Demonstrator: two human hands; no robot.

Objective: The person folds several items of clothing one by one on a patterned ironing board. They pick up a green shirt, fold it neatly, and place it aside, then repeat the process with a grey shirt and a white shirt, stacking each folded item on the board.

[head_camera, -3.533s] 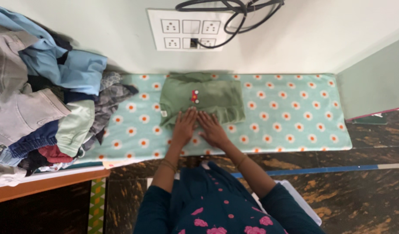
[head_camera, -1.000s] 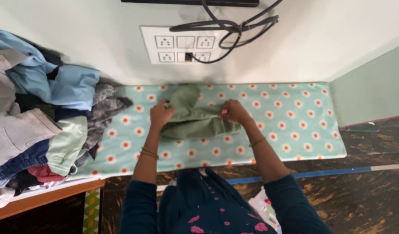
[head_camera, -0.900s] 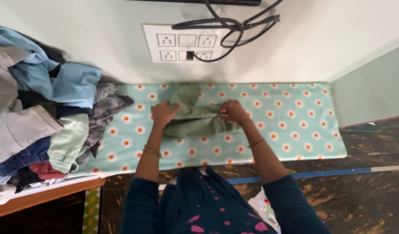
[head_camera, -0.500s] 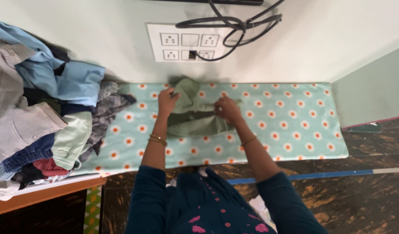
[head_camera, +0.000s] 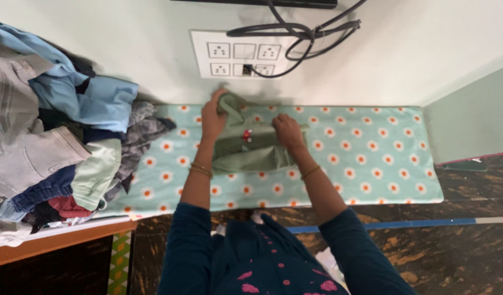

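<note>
Lying near the middle of the bench (head_camera: pixel 372 164), which is covered by a mint cloth printed with white-and-orange flowers, a small olive-green garment (head_camera: pixel 251 150) is being worked by both of the person's hands. The left hand (head_camera: pixel 213 116) is closed on the garment's far left corner, which is lifted off the cloth and drawn up toward the wall; the grip seems meant to carry that corner over the rest of the fabric. The right hand (head_camera: pixel 288 131) is laid on the garment's right side, fingers curled over the edge and pressing down, apparently so that the piece is kept from sliding while the other corner is raised; whether any fabric is pinched beneath it cannot be told. A small red ornament (head_camera: pixel 246 134) is seen on the garment between the two hands. To the left of the garment, a heap of unfolded clothes (head_camera: pixel 54 147) is piled in blue, grey, pale green, navy and red, spilling partly onto the flowered cloth, presumably kept within easy reach. On the wall beyond the garment, a white rectangular socket panel (head_camera: pixel 238 53) is mounted, with a black cable (head_camera: pixel 300 34) plugged into it and looped to the right. No packages or labels are visible. Right of the garment the flowered cloth runs on to a pale green wall.
</note>
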